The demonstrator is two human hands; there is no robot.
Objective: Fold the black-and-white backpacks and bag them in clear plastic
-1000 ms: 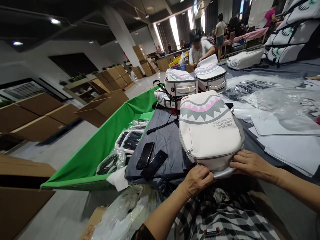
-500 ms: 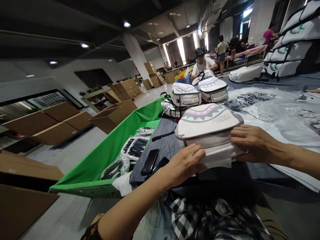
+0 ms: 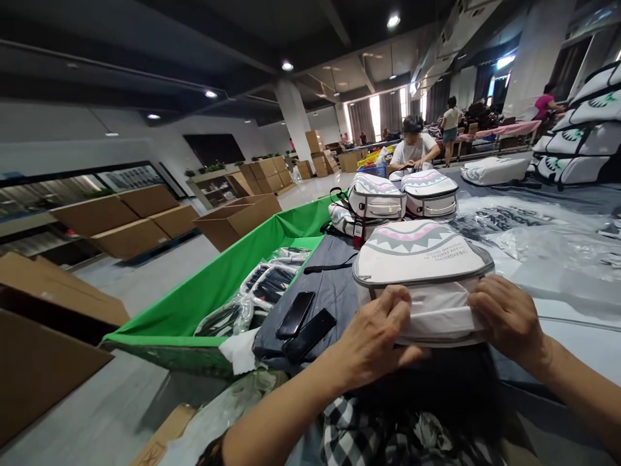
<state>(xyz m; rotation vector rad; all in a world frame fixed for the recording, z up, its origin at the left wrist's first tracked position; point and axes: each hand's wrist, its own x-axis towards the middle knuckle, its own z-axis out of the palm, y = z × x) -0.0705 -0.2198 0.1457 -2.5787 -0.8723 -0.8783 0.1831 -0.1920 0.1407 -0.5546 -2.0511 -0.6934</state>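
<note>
Fingers of the left hand (image 3: 376,327) curled down over the near end of a white shark-mouth backpack (image 3: 422,255), knuckles raised, forearm slanting in from the lower left. Right hand (image 3: 505,317) at the far side of that same end, fingers bent and bunched close together, forearm coming in from the lower right. Neither hand spread flat: both curved around a white wrapping sheet (image 3: 436,320) folded against the backpack's lower part. Thumbs hidden behind the fold, so the exact pinch impossible to tell.

Backpack lying flat between the two hands and reaching just ahead of them, with its pink-and-grey teeth print and grey piping facing up.

Just left of the left hand, two black smartphones (image 3: 295,315) on a grey cloth (image 3: 325,285), with a thin black strap (image 3: 330,265) farther along it. Beyond them, a green-lined bin (image 3: 218,291) holding bagged items (image 3: 269,285). Straight ahead, two more shark-mouth backpacks (image 3: 376,197) side by side, and behind them a seated co-worker (image 3: 412,149), both hands down at a white bag. To the right, clear plastic sheets (image 3: 514,239). Below the hands, black-and-white checked cloth (image 3: 369,433).
</note>
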